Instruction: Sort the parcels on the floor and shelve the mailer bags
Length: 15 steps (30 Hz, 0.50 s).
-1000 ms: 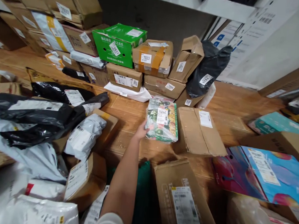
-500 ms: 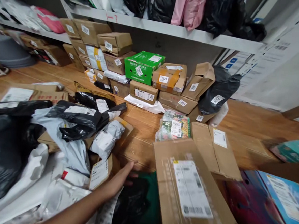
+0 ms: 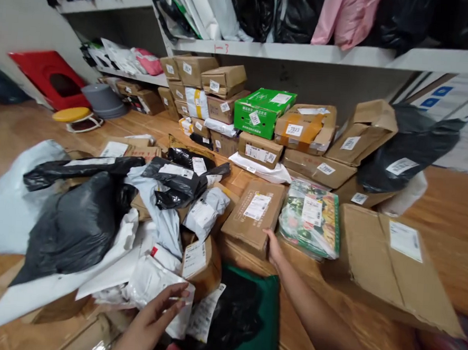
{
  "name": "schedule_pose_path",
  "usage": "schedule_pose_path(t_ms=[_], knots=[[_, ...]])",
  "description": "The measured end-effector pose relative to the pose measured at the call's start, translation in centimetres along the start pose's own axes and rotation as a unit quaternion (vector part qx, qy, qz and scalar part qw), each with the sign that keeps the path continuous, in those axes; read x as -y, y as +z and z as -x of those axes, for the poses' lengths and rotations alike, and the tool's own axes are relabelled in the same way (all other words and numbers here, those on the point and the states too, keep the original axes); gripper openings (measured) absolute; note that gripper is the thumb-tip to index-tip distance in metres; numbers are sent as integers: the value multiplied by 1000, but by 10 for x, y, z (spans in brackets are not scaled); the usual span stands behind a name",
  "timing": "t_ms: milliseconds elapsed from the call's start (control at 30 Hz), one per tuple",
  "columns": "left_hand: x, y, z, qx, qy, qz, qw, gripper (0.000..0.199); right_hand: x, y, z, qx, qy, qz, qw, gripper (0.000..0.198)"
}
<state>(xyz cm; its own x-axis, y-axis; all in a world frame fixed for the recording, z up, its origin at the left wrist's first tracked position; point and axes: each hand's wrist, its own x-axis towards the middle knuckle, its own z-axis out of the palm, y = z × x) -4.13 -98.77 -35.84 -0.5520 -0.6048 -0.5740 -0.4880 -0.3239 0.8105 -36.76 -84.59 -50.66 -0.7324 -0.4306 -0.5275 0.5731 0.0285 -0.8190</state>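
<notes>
Fingers of the right hand (image 3: 275, 250) grip the near right corner of a labelled brown carton (image 3: 250, 228), one fingertip visible on its upper edge. Fingers of the left hand (image 3: 152, 318) are parted and slightly curled over a white plastic mailer (image 3: 150, 278); whether they touch it cannot be told. The brown carton lies level above or on the wooden floor (image 3: 446, 209), between a pale grey parcel (image 3: 206, 213) and a plastic-wrapped floral box (image 3: 310, 222). A larger carton (image 3: 366, 252) sits right of the floral box. Farther left, a black parcel (image 3: 72, 223) rests in a heap. Behind, a green box (image 3: 257, 118) and a box labelled 7023 (image 3: 326, 130) stand below a white shelf (image 3: 305, 53).
</notes>
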Motion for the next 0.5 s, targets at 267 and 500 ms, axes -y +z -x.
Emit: schedule_pose_path(t_ms=[267, 500], knots=[[-12, -55, -44, -47, 187, -282, 940, 45, -5, -1, -6, -161, -110, 233, 953, 72], [-26, -70, -132, -174, 94, -460, 866, 74, -26, 97, 76, 111, -306, 424, 845, 49]])
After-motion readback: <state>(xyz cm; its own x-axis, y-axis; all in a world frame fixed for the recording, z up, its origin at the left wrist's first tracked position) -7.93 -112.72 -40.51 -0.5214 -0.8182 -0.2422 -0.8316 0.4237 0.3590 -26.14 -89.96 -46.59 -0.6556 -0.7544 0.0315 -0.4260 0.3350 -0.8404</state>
